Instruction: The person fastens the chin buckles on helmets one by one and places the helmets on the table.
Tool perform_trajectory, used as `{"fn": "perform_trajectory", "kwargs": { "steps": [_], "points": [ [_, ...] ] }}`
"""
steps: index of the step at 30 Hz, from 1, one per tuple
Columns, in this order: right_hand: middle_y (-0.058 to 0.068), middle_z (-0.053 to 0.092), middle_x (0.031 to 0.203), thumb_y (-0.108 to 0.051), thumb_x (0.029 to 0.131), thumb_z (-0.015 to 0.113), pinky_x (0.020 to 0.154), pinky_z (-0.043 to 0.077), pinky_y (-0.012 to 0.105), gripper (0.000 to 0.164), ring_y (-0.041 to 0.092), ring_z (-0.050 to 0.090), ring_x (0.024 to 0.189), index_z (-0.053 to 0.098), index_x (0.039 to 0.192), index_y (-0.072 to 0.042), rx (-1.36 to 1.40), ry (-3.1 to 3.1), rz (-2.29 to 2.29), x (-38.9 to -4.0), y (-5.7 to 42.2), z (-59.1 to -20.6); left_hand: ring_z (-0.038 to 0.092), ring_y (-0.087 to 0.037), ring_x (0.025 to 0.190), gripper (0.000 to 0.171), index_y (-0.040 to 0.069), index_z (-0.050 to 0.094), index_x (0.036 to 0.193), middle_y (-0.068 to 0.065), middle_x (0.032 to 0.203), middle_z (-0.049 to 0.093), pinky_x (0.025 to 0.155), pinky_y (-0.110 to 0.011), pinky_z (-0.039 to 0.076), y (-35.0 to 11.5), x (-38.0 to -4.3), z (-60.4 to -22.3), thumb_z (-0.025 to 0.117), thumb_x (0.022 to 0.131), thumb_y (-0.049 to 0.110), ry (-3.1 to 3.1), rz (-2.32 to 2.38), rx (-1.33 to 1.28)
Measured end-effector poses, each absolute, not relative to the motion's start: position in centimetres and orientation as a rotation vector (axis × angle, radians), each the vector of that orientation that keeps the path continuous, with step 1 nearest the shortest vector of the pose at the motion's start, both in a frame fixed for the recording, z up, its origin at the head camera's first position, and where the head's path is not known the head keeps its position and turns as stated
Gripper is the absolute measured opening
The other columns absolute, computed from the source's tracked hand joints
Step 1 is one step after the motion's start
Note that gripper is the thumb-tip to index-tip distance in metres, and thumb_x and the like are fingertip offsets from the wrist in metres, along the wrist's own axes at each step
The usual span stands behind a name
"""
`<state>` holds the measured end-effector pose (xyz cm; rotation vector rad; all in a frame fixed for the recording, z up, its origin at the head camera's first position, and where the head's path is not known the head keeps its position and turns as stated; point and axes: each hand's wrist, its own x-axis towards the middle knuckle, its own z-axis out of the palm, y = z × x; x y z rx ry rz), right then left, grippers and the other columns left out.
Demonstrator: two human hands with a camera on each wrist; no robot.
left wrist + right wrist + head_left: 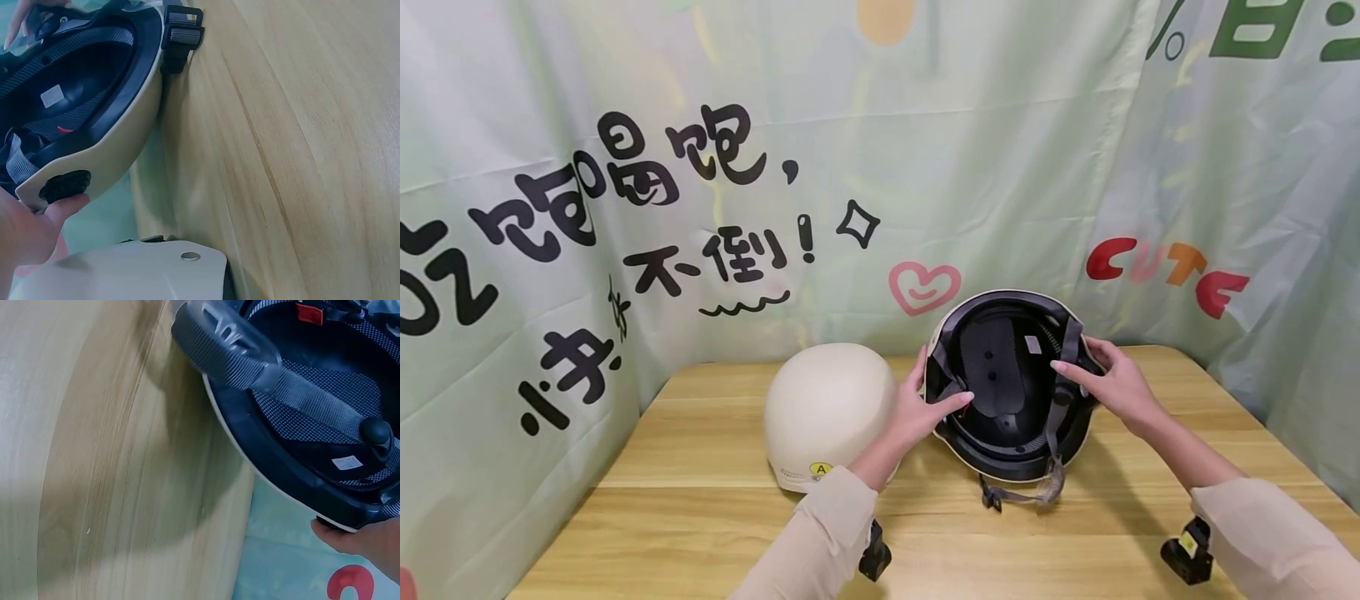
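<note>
Both hands hold a cream helmet (1000, 375) tilted up, its black padded inside facing the head camera. On its left rim is the left hand (917, 408), thumb over the edge; the right hand (1112, 379) grips the opposite rim the same way. The grey chin strap (1051, 487) dangles from the lower edge with a black buckle (182, 34). A small white label (347, 463) shows on the lining. Just left stands a second cream helmet (827, 408), dome up, with a yellow "A" sticker; the left forearm hides part of it.
A wood-grain table (700, 467) lies under both helmets. Behind it hangs a pale green printed curtain (1000, 167) with dark lettering and a pink heart. Black camera units (1187, 550) are worn at both wrists.
</note>
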<state>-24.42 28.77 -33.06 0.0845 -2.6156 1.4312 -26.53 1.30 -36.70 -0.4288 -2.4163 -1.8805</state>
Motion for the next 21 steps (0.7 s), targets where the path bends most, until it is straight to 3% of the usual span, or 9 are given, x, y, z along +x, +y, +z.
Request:
{"fn": "perform_trajectory", "kwargs": {
  "steps": [11, 17, 21],
  "points": [
    [0.033, 0.019, 0.147, -0.030, 0.086, 0.065, 0.104, 0.025, 0.061, 0.084, 0.047, 0.018, 0.137, 0.017, 0.146, 0.003, 0.161, -2.628, 1.386, -25.0, 28.9, -33.2, 0.027, -0.027, 0.139, 0.096, 0.011, 0.018, 0.149, -0.009, 0.152, 0.026, 0.112, -0.042, 0.028, 1.4, -26.7, -37.3, 0.078, 0.074, 0.022, -2.365, -1.871, -0.456],
    [0.030, 0.023, 0.147, -0.032, 0.083, 0.068, 0.103, 0.025, 0.061, 0.087, 0.047, 0.020, 0.136, 0.018, 0.147, -0.001, 0.184, -2.650, 1.319, -25.2, 28.7, -33.3, 0.042, -0.024, 0.131, 0.088, 0.016, 0.029, 0.146, -0.007, 0.143, 0.044, 0.107, -0.041, 0.036, 1.5, -26.8, -37.8, 0.078, 0.073, 0.016, -2.261, -1.900, -0.504],
    [0.030, 0.024, 0.147, -0.033, 0.082, 0.068, 0.103, 0.025, 0.062, 0.087, 0.048, 0.022, 0.134, 0.019, 0.147, 0.000, 0.174, -2.645, 1.297, -25.5, 28.6, -33.2, 0.047, -0.025, 0.126, 0.087, 0.014, 0.030, 0.146, -0.011, 0.139, 0.049, 0.105, -0.041, 0.038, 1.5, -26.8, -38.0, 0.078, 0.073, 0.013, -2.217, -1.931, -0.542]
  ]
}}
